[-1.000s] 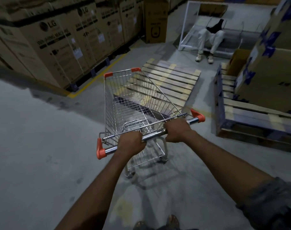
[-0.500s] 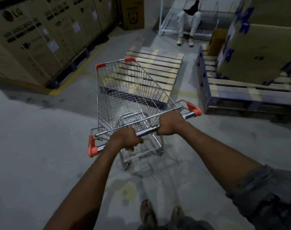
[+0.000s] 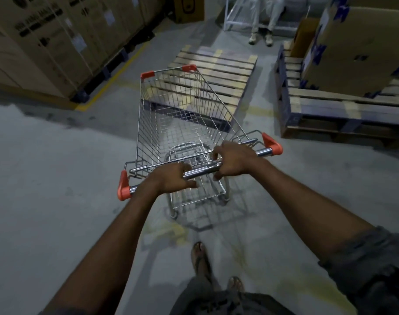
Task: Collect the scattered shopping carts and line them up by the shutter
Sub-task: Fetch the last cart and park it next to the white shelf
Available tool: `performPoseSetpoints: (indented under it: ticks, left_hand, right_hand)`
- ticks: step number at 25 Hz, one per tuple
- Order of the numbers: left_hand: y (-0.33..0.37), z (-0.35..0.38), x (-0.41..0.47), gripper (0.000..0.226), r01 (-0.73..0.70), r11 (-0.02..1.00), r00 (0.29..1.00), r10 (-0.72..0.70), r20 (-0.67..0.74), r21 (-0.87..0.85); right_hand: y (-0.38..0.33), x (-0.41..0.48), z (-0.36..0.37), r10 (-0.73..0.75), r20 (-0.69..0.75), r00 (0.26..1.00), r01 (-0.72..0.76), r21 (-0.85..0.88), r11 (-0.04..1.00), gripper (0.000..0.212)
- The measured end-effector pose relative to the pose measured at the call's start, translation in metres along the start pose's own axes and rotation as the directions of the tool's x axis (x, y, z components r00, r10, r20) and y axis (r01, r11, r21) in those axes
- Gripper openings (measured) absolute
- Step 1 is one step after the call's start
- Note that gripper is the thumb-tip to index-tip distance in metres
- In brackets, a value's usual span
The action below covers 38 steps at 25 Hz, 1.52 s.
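Both hands sit on the chrome handle bar of one empty shopping cart, but the grip has changed: half a second ago each fist was wrapped tight round the bar, and now the fingers are lifting. The left hand lies over the bar with its fingers loosely spread and the tips off the metal; the right hand arches above the bar farther right, fingers curled and parted, only lightly touching. Neither hand is clamping the bar any more.

Ahead, the cart stands in the middle of the concrete floor, its far end close to a low wooden pallet lying flat. To the left are tall stacked cartons behind a yellow floor line; to the right, a second pallet carries a large cardboard box. At the far end a seated person's legs show. The view has also tipped downward over the last second, so the person's own sandalled feet now appear near the bottom edge.

No shutter and no other carts are visible, so I cannot tell how close the line-up spot is. My judgement is that the loosened grip signals either a release of the cart here or a shift of hold to steer it round the pallet.
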<state>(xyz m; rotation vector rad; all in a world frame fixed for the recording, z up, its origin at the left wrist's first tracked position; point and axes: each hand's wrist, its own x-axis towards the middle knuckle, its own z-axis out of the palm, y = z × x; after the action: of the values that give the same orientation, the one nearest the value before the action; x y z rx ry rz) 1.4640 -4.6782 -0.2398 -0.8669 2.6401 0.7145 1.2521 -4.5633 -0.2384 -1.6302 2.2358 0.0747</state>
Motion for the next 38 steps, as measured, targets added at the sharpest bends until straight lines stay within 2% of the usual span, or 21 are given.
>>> performPoseSetpoints:
  ticks: [2, 4, 6, 8, 11, 17, 20, 22, 24, 28, 32, 38]
  left_hand:
    - [0.004, 0.024, -0.015, 0.065, -0.116, 0.977, 0.967, 0.153, -0.206, 0.178]
    - [0.011, 0.042, -0.024, 0.076, -0.134, 0.973, 0.955, 0.177, -0.236, 0.187]
    - [0.02, 0.052, -0.03, 0.072, -0.111, 0.973, 0.97, 0.15, -0.189, 0.201]
    - [0.029, 0.061, -0.038, 0.068, -0.096, 0.959, 0.983, 0.134, -0.129, 0.266]
    - [0.036, 0.076, -0.058, 0.066, -0.122, 0.953, 0.987, 0.146, -0.07, 0.276]
    - [0.032, 0.084, -0.093, 0.062, -0.262, 0.925, 0.964, 0.264, 0.029, 0.275]
    - [0.023, 0.092, -0.107, 0.065, -0.332, 0.91, 0.943, 0.321, 0.082, 0.247]
    - [0.019, 0.095, -0.114, 0.076, -0.382, 0.896, 0.924, 0.365, 0.113, 0.226]
    - [0.016, 0.099, -0.12, 0.087, -0.426, 0.875, 0.905, 0.408, 0.122, 0.232]
    - [0.019, 0.105, -0.138, 0.09, -0.52, 0.814, 0.854, 0.502, 0.136, 0.259]
    - [0.03, 0.112, -0.164, 0.092, -0.586, 0.76, 0.809, 0.57, 0.146, 0.281]
    - [0.048, 0.119, -0.19, 0.087, -0.679, 0.671, 0.734, 0.635, 0.241, 0.299]
  right_hand:
    - [0.006, -0.018, 0.006, -0.022, -0.02, 1.0, 0.023, 0.026, 0.999, 0.084]
    - [0.01, -0.034, 0.01, -0.008, 0.058, 0.998, 0.008, -0.006, 1.0, 0.085]
    - [0.008, -0.051, 0.01, 0.026, 0.161, 0.987, -0.009, -0.108, 0.994, 0.075]
    - [0.002, -0.072, 0.009, 0.063, 0.209, 0.976, -0.035, -0.137, 0.99, 0.07]
    - [-0.009, -0.104, 0.017, 0.118, 0.178, 0.977, -0.1, -0.108, 0.989, 0.068]
    - [-0.048, -0.164, 0.043, 0.237, 0.134, 0.962, -0.24, 0.003, 0.971, 0.065]
    - [-0.068, -0.195, 0.061, 0.309, 0.115, 0.944, -0.316, 0.05, 0.947, 0.067]
    - [-0.081, -0.214, 0.071, 0.361, 0.111, 0.926, -0.369, 0.071, 0.927, 0.067]
    - [-0.093, -0.23, 0.081, 0.401, 0.087, 0.912, -0.408, 0.095, 0.908, 0.07]
    - [-0.114, -0.267, 0.104, 0.495, -0.007, 0.869, -0.487, 0.169, 0.857, 0.086]
    - [-0.136, -0.307, 0.13, 0.575, -0.096, 0.812, -0.544, 0.229, 0.807, 0.077]
    - [-0.176, -0.36, 0.16, 0.682, -0.245, 0.69, -0.603, 0.327, 0.728, 0.066]
